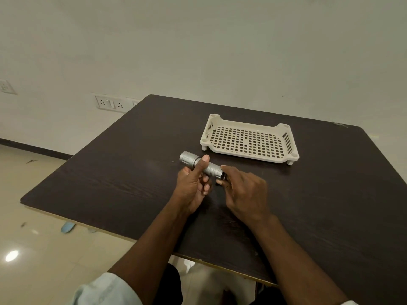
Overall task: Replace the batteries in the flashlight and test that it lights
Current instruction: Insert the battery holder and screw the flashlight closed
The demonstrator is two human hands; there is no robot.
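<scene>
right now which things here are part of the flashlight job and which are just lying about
Part of the job:
flashlight, held by the left hand
right hand, at its tail end

Just lying about:
white basket, nothing in it
wall sockets
table

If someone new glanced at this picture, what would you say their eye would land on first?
Most likely the silver flashlight, held just above the middle of the dark table: the left hand grips its barrel while the right hand pinches the tail end. Next comes the cream perforated tray, standing on short feet just beyond the hands, with nothing visible in it.
</scene>
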